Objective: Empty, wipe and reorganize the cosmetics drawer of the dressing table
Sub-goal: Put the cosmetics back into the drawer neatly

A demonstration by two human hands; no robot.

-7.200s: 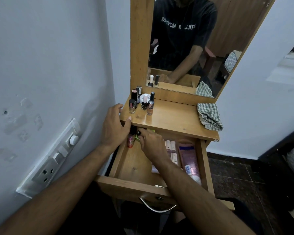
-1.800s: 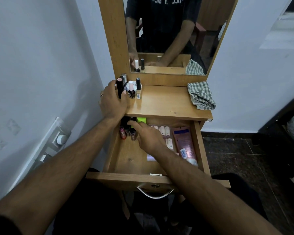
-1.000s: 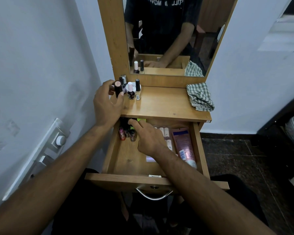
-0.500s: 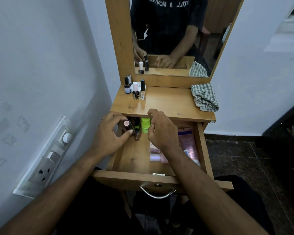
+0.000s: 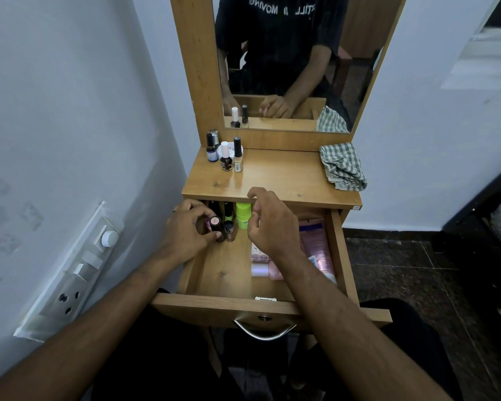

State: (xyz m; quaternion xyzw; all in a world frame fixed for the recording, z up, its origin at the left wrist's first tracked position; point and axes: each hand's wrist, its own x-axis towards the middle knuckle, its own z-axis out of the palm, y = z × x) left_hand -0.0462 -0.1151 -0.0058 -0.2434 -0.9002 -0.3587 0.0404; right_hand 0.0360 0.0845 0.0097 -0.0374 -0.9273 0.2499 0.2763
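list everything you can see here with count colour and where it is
small nail polish bottles: four, dark and pale, tabletop back left
checked cloth: one, green-white, tabletop right
wooden drawer: one, light brown, pulled open
neon green jar: one, drawer back
pink tube: one, drawer right
dark pink-capped bottle: one, drawer back left
wall switchboard: one, white, left wall
left hand: grips the pink-capped bottle
right hand: over the drawer, holds nothing

Left hand grips bottle in drawer; right hand empty.
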